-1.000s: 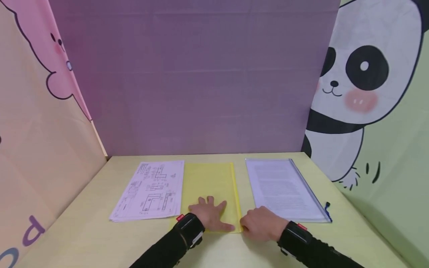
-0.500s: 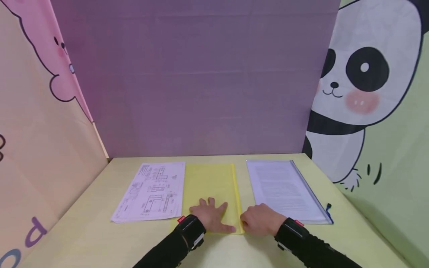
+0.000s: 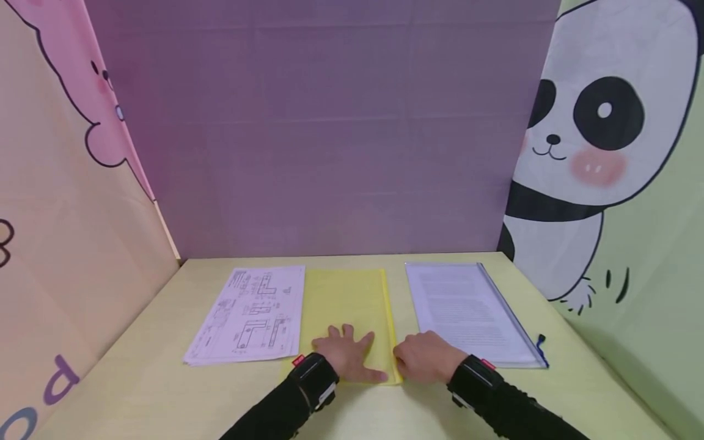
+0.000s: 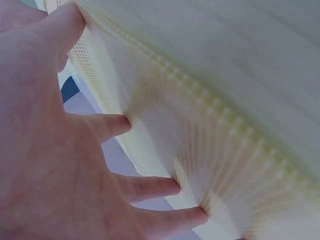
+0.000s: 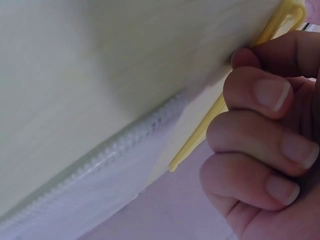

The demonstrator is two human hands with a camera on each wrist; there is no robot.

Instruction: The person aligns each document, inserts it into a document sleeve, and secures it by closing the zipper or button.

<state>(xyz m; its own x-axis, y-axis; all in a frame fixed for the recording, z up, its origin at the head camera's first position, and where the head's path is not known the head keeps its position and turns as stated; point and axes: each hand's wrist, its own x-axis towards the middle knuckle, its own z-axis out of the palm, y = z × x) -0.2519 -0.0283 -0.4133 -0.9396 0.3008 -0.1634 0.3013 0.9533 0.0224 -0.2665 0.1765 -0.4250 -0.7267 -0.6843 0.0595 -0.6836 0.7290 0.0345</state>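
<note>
A yellow mesh zip pouch (image 3: 343,299) lies flat in the middle of the table in the head view. My left hand (image 3: 348,355) rests on its near part with the fingers spread, and the fingertips press into the mesh in the left wrist view. At the pouch's near right corner, my right hand (image 3: 428,357) has curled fingers. Its thumb and index finger pinch the yellow zip edge (image 5: 200,132) in the right wrist view; whether they hold the zip pull is hidden.
Left of the pouch lies a stack of printed drawing sheets (image 3: 250,315), touching or overlapping its edge. To the right is a clear zip pouch (image 3: 462,311) with a printed page inside and a dark blue pull cord (image 3: 541,349). Curtains stand around the table (image 3: 165,403).
The right hand has shifted very slightly away from the near table edge, still at the pouch corner. The left hand stays spread on the pouch. The head view has turned a little.
</note>
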